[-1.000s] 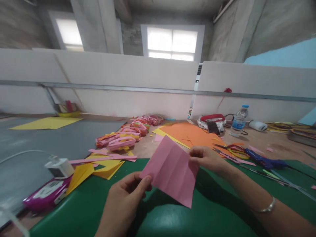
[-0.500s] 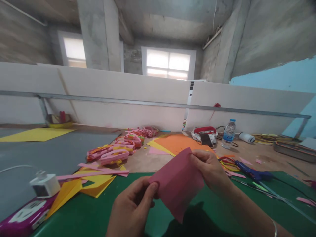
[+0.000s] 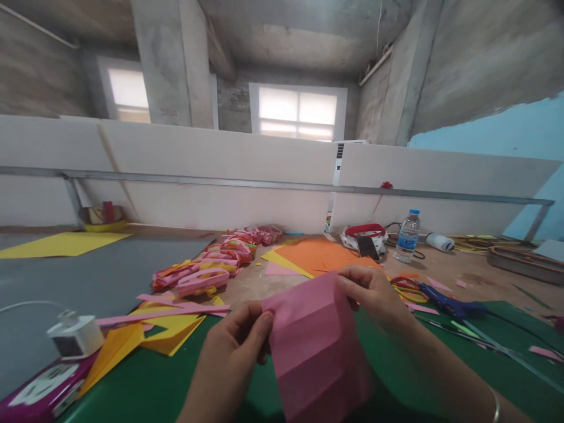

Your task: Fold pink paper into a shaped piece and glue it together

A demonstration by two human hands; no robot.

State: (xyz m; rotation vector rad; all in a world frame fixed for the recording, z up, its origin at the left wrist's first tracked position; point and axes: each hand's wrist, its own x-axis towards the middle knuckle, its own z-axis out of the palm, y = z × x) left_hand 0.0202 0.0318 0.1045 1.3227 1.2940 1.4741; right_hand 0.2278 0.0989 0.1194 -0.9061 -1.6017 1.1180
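A sheet of pink paper [image 3: 315,346] hangs between my two hands above the green mat [image 3: 145,388], with several crosswise creases in it. Its upper left corner is pinched by my left hand [image 3: 235,346], thumb on the near side. My right hand [image 3: 374,296] is closed on the upper right corner, and part of its fingers are hidden behind the paper. The lower edge of the sheet runs down to the bottom of the view.
Folded pink paper pieces [image 3: 207,276] are heaped left of centre, with yellow paper [image 3: 176,335] nearer. Orange paper [image 3: 326,252] lies ahead. At right are a blue glue gun [image 3: 453,302] and a water bottle [image 3: 408,236]. A white charger [image 3: 77,336] sits on a purple power strip [image 3: 48,385].
The pink paper has gone from a shorter, tilted sheet to a longer one hanging down, its creases now showing. Both hands still hold its upper corners.
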